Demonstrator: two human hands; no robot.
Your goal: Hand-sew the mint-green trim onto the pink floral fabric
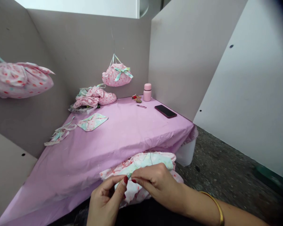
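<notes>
Pink dotted and pale green cloth (141, 161) lies gathered over my lap at the table's near edge. My left hand (108, 194) is closed in a pinch on a small green fabric strip (129, 175). Just to its right, my right hand (159, 183) is also closed in a pinch, its fingertips meeting the strip; whether it also holds a needle is hidden. A thin dark thread (151, 153) loops up from the cloth behind my right hand.
On the pink-covered table (122, 125) are a folded cloth piece (92, 121), ribbons (60, 134), a cloth pile (94, 98), thread spools (138, 101), small snips (141, 106), a pink bottle (147, 92) and a phone (165, 111). Stitched pouches (117, 75) hang nearby. Panels enclose the table.
</notes>
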